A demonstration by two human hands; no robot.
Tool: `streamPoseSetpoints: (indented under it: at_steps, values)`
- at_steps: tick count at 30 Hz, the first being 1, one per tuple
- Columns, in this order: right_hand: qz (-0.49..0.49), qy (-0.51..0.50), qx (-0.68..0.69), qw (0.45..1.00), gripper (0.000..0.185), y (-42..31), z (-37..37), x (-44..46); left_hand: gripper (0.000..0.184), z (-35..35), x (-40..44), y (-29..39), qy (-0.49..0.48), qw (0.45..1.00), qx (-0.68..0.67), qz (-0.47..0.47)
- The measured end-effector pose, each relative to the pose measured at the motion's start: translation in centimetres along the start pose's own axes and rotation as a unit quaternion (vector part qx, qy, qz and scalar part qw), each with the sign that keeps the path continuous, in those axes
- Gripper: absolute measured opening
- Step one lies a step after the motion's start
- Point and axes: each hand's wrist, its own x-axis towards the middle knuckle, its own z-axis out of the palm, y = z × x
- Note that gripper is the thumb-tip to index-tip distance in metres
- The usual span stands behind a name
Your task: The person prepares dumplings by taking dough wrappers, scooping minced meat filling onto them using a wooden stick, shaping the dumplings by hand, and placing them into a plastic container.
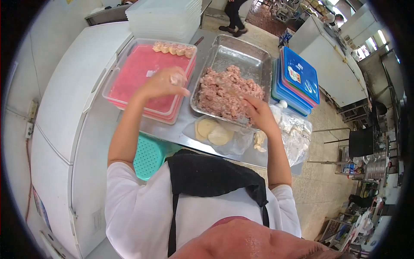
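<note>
My left hand [166, 85] is above a pink tray [136, 73] in a clear plastic container. Its fingers curl around a pale, blurred piece that looks like a dumpling wrapper [177, 79]. Along the tray's far edge lies a row of shaped dumplings [173, 48]. My right hand [259, 113] reaches over the near right side of a metal pan [235, 52] and touches or nearly touches the ground meat [226, 90]. Its fingers are pressed together, and what they hold is hidden. Round dough wrappers [213, 131] lie on plastic in front of the pan.
Stacked containers with blue lids [300, 69] stand right of the pan. A plastic bag [295, 131] lies near the right edge of the metal table [172, 136]. Clear containers [164, 19] are piled behind. A white freezer [73, 86] flanks the left; a turquoise stool [148, 157] stands below.
</note>
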Motion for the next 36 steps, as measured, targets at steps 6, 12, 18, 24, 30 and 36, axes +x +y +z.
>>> streamPoseSetpoints:
  at_steps: [6,12,18,24,30,36]
  values:
    - [0.089,0.119,0.152,0.977,0.031,2.3,3.2,-2.5,0.041,-11.2,1.6,-11.7,0.085,0.979,0.177,-0.057]
    - [0.159,0.178,0.234,0.942,0.026,-0.3,5.4,-5.4,0.070,-13.5,6.9,-16.2,0.231,0.937,0.241,-0.106]
    - [0.201,0.208,0.242,0.926,0.032,0.2,6.1,-7.9,0.093,-12.9,10.0,-17.4,0.176,0.936,0.282,-0.115]
    - [0.058,0.196,-0.053,0.978,0.033,4.1,5.8,-6.3,0.096,-14.0,11.6,-18.9,0.114,0.949,0.280,-0.094]
    - [0.091,-0.072,-0.237,0.965,0.027,4.5,-2.8,-3.2,0.074,-10.2,5.0,-6.8,0.068,0.962,0.260,0.051]
    - [-0.036,-0.052,-0.367,0.928,0.037,8.2,-0.7,1.4,0.044,4.9,-2.1,1.4,-0.130,0.984,-0.079,0.090]
